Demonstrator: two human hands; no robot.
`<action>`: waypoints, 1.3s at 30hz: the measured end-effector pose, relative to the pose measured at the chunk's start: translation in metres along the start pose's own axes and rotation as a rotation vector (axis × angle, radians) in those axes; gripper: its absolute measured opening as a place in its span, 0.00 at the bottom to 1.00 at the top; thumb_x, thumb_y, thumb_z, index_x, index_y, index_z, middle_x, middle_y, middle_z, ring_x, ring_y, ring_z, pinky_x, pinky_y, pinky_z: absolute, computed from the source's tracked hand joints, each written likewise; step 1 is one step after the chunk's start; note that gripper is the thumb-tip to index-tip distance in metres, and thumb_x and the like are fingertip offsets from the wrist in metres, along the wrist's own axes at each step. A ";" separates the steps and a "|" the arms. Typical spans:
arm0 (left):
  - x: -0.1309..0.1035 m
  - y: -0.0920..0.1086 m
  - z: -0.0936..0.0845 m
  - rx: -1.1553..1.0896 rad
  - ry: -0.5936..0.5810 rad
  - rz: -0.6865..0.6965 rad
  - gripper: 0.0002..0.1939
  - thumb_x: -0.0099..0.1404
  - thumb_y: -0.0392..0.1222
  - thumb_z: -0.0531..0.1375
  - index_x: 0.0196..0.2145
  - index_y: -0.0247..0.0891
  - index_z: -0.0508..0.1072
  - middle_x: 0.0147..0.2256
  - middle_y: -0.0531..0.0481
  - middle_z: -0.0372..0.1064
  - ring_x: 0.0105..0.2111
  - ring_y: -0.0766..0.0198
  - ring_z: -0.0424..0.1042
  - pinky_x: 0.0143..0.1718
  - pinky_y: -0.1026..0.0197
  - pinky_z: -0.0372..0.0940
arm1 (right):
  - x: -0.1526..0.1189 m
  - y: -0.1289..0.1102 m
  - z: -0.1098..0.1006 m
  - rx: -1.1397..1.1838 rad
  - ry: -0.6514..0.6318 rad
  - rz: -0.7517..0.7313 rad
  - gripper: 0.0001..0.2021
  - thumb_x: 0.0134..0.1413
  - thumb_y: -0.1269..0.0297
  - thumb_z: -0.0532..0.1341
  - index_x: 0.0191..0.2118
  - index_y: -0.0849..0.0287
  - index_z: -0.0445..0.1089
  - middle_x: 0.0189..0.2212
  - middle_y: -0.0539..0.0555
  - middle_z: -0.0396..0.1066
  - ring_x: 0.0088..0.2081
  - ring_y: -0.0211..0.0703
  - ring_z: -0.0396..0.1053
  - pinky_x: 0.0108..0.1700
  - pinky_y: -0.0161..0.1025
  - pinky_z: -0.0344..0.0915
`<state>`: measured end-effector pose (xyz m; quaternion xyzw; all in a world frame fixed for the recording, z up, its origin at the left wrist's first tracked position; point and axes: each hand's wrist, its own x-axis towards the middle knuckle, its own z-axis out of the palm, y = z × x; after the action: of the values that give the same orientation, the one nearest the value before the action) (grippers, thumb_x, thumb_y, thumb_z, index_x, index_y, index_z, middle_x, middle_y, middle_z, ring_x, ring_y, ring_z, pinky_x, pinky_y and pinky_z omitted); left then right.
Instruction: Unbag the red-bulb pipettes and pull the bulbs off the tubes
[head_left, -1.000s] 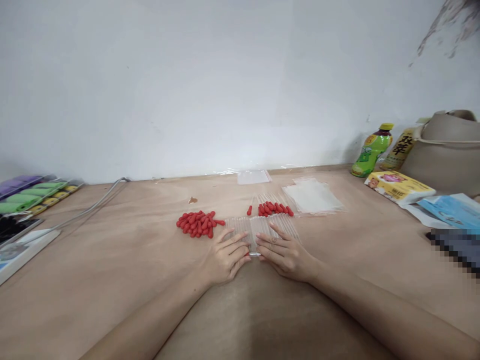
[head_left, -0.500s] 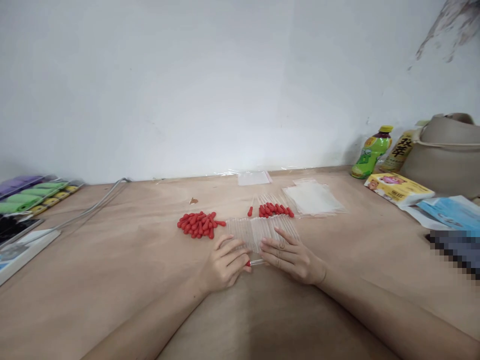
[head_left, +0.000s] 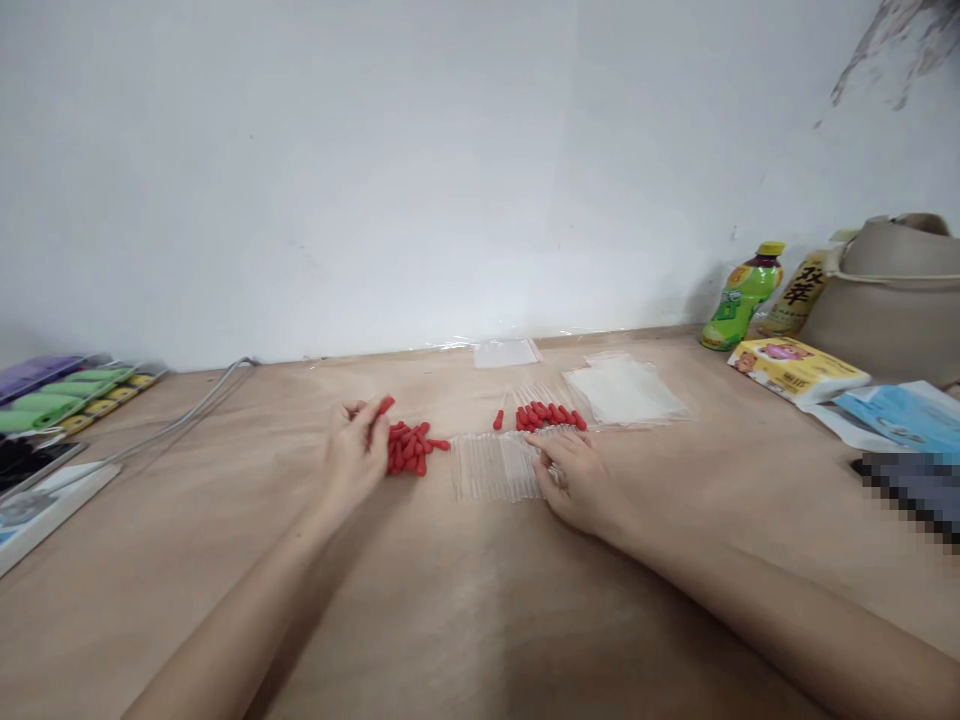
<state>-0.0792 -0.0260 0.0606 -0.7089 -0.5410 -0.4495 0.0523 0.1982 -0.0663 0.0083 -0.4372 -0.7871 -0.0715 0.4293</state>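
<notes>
My left hand (head_left: pixel 358 445) is closed on a red rubber bulb (head_left: pixel 384 406), at the left side of a pile of red bulbs (head_left: pixel 409 450). Clear thin tubes (head_left: pixel 491 468) lie side by side in a row at the middle of the table. Over the right end of this row rests my right hand (head_left: pixel 574 478), its fingers apart; nothing can be seen held in it. Behind the row, several clear tubes with red bulbs (head_left: pixel 551 415) on their near ends lie together, and one more red bulb (head_left: pixel 499 420) sits just left of them.
Clear plastic bags (head_left: pixel 626 390) lie behind and to the right. A green bottle (head_left: pixel 744 298), a yellow tissue box (head_left: pixel 799 370), a blue packet (head_left: pixel 900 415) and a beige bag (head_left: pixel 892 300) stand at the right. A grey cable (head_left: pixel 187 412) and coloured rolls (head_left: pixel 67 390) are at the left.
My left hand has moved left and away from me to the pile and now grips a bulb. My right hand has shifted slightly away from me; the tube with a red bulb between my hands is gone from there.
</notes>
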 end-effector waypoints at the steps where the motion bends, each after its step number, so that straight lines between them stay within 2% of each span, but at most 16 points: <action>1: 0.008 -0.006 -0.007 -0.011 -0.044 -0.063 0.16 0.61 0.43 0.51 0.44 0.37 0.71 0.32 0.46 0.61 0.35 0.61 0.65 0.34 0.58 0.65 | 0.005 -0.002 0.003 0.026 0.010 0.010 0.12 0.51 0.71 0.53 0.42 0.60 0.68 0.25 0.51 0.69 0.30 0.39 0.64 0.39 0.40 0.56; 5: 0.024 -0.025 -0.027 -0.054 -0.160 -0.223 0.20 0.57 0.49 0.55 0.45 0.37 0.67 0.31 0.50 0.64 0.25 0.67 0.64 0.28 0.62 0.62 | 0.025 -0.005 0.021 -0.055 0.027 -0.037 0.08 0.48 0.72 0.54 0.30 0.59 0.70 0.21 0.50 0.68 0.28 0.40 0.61 0.36 0.40 0.52; 10: 0.025 -0.037 -0.024 -0.015 -0.237 -0.218 0.21 0.53 0.54 0.58 0.39 0.37 0.66 0.31 0.52 0.67 0.20 0.71 0.56 0.22 0.66 0.55 | 0.028 -0.015 0.037 -0.204 -0.104 -0.075 0.06 0.46 0.74 0.55 0.23 0.61 0.67 0.23 0.53 0.67 0.32 0.42 0.60 0.38 0.41 0.49; 14: 0.025 -0.044 -0.020 0.091 -0.358 -0.199 0.19 0.53 0.56 0.56 0.33 0.37 0.67 0.30 0.51 0.68 0.22 0.68 0.60 0.24 0.65 0.55 | 0.020 -0.026 0.036 -0.142 -0.242 0.022 0.05 0.47 0.70 0.57 0.25 0.61 0.68 0.24 0.53 0.67 0.34 0.42 0.59 0.41 0.42 0.48; 19: 0.025 -0.049 -0.021 0.133 -0.450 -0.231 0.19 0.53 0.57 0.55 0.33 0.38 0.67 0.30 0.52 0.70 0.22 0.67 0.62 0.24 0.64 0.56 | 0.017 -0.030 0.032 -0.079 -0.293 0.049 0.09 0.47 0.59 0.59 0.30 0.61 0.69 0.29 0.55 0.67 0.38 0.46 0.59 0.46 0.45 0.47; 24: 0.025 -0.055 -0.021 0.103 -0.445 -0.238 0.22 0.54 0.60 0.52 0.33 0.37 0.67 0.30 0.50 0.70 0.25 0.64 0.66 0.27 0.63 0.58 | 0.016 -0.028 0.032 -0.112 -0.272 0.062 0.14 0.46 0.52 0.60 0.29 0.60 0.69 0.29 0.55 0.67 0.38 0.46 0.60 0.46 0.47 0.47; 28: 0.027 -0.057 -0.024 0.106 -0.412 -0.234 0.21 0.57 0.59 0.49 0.32 0.38 0.68 0.29 0.50 0.70 0.27 0.63 0.67 0.29 0.63 0.59 | 0.015 -0.026 0.034 -0.123 -0.234 0.093 0.14 0.44 0.52 0.61 0.29 0.60 0.69 0.28 0.54 0.67 0.37 0.44 0.60 0.46 0.47 0.47; 30: 0.029 -0.052 -0.026 0.159 -0.371 -0.244 0.19 0.58 0.57 0.50 0.31 0.38 0.68 0.29 0.51 0.70 0.26 0.63 0.66 0.27 0.63 0.58 | 0.015 -0.025 0.034 -0.126 -0.198 0.103 0.14 0.44 0.53 0.61 0.30 0.59 0.69 0.28 0.54 0.67 0.36 0.44 0.60 0.46 0.47 0.47; 32: 0.028 -0.041 -0.028 0.227 -0.272 -0.250 0.17 0.58 0.55 0.51 0.31 0.38 0.68 0.28 0.51 0.69 0.25 0.64 0.65 0.26 0.63 0.57 | 0.017 -0.024 0.031 -0.130 -0.150 0.103 0.13 0.44 0.54 0.61 0.31 0.59 0.70 0.28 0.54 0.67 0.36 0.44 0.60 0.46 0.47 0.46; 35: 0.021 -0.017 -0.021 0.235 -0.115 -0.142 0.14 0.59 0.52 0.51 0.29 0.39 0.68 0.29 0.50 0.69 0.29 0.62 0.66 0.30 0.62 0.58 | 0.019 -0.024 0.021 -0.133 -0.084 0.075 0.12 0.46 0.55 0.60 0.33 0.58 0.71 0.27 0.53 0.67 0.34 0.42 0.60 0.45 0.47 0.45; 37: 0.012 0.001 -0.009 0.156 -0.140 0.038 0.13 0.60 0.49 0.52 0.29 0.38 0.68 0.32 0.49 0.68 0.35 0.61 0.66 0.36 0.62 0.59 | 0.016 -0.023 0.013 -0.117 -0.071 0.035 0.09 0.48 0.58 0.59 0.31 0.58 0.71 0.25 0.51 0.66 0.32 0.40 0.59 0.45 0.46 0.45; 39: 0.005 0.020 0.008 0.121 -0.264 0.165 0.12 0.60 0.48 0.52 0.28 0.38 0.69 0.31 0.49 0.67 0.36 0.60 0.65 0.40 0.60 0.59 | 0.008 -0.021 0.006 -0.083 -0.077 -0.034 0.07 0.49 0.62 0.58 0.28 0.57 0.71 0.22 0.50 0.65 0.30 0.38 0.58 0.45 0.45 0.45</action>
<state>-0.0585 -0.0259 0.0673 -0.7994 -0.5090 -0.3133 0.0602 0.1774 -0.0711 0.0160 -0.4439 -0.8065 -0.0946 0.3789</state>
